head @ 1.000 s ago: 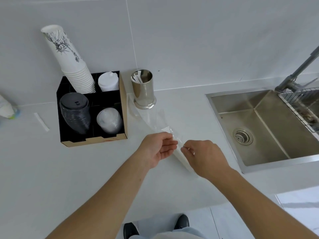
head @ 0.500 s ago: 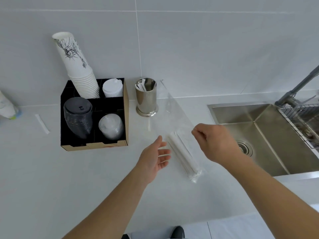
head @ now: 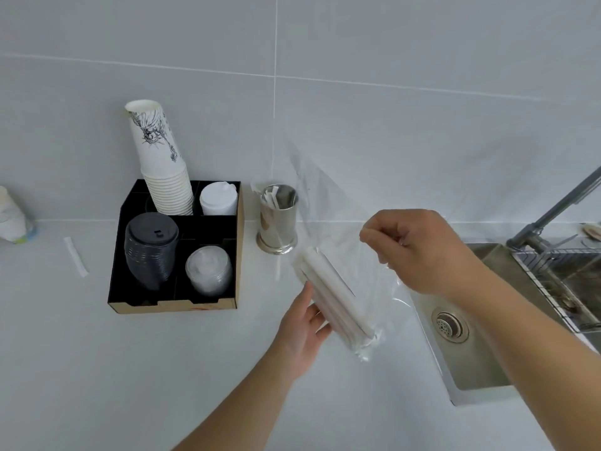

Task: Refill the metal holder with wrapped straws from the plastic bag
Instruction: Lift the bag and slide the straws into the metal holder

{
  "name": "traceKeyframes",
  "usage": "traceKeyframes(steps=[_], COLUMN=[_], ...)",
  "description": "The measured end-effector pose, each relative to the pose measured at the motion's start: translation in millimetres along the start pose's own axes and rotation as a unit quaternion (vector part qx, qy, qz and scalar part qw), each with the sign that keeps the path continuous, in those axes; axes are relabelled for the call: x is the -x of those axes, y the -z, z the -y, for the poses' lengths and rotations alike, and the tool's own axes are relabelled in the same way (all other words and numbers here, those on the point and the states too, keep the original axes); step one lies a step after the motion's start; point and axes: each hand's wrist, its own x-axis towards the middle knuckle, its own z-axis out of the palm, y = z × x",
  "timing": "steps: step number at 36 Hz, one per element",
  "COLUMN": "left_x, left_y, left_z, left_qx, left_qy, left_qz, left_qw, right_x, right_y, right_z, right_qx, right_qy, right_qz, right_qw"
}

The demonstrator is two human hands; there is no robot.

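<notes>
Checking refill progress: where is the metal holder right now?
The metal holder stands on the counter at centre frame, just right of the black cup organizer, against the wall, behind the plastic bag.

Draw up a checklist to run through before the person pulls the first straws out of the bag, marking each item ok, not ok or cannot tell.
1. Plastic bag held up by right hand: ok.
2. Left hand supports wrapped straws: ok.
3. Bag mouth open: cannot tell.
4. Metal holder upright with room inside: ok.
5. Holder clear of black organiser: ok.
6. Sink near bag, drop risk: not ok.
</notes>
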Motion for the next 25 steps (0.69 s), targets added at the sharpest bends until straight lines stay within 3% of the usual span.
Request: traceKeyframes(steps=[15, 25], left_x=[-4, -9], left_y=[-42, -59], left_z=[-65, -90], left_qx=[0.112, 0.138], left_qy=[-0.116, -0.111], left_qz=[0.105, 0.075], left_qw=[0.981, 0.981], right_x=[-45, -55], right_y=[55, 74], right_z=[53, 65], right_qx=[-0.022, -0.143], right_qy=[0.044, 0.047], right_qz=[-0.045, -0.095], right_qw=[0.998, 0.984])
